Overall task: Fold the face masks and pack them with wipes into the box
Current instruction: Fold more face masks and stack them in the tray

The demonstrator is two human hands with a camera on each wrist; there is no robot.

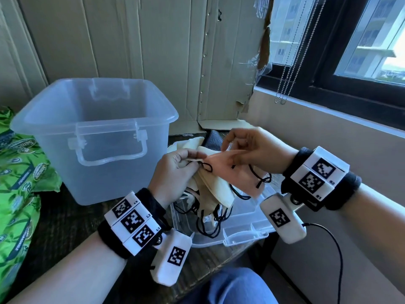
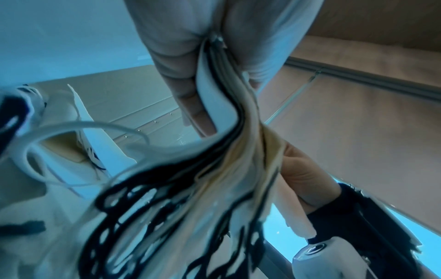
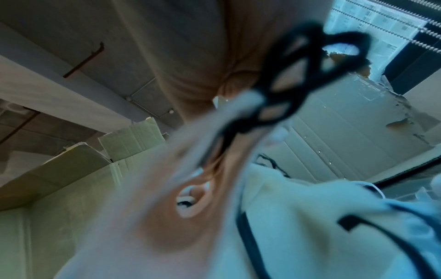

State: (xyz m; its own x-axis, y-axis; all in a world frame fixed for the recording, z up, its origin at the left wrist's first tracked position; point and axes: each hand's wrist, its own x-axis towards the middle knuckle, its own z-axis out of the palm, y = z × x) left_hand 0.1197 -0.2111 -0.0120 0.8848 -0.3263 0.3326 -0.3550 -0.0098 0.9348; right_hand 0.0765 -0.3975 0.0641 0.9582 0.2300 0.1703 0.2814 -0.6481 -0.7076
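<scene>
Face masks (image 1: 213,183) seemingly between both hands

The box (image 1: 65,119) was smooth, translucent plastic; the masks (image 1: 215,185) soft matt cloth with black cords; the wall panels (image 1: 153,51) creased cardboard.

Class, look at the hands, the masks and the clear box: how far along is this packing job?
Done: several cream masks sit gathered as a bunch in the left hand. In hand: the right hand pinches a pink mask against that bunch. Left: the clear box looks empty, so nothing is packed; the green wipes packs lie beside it, and the lid lies on the table.
</scene>
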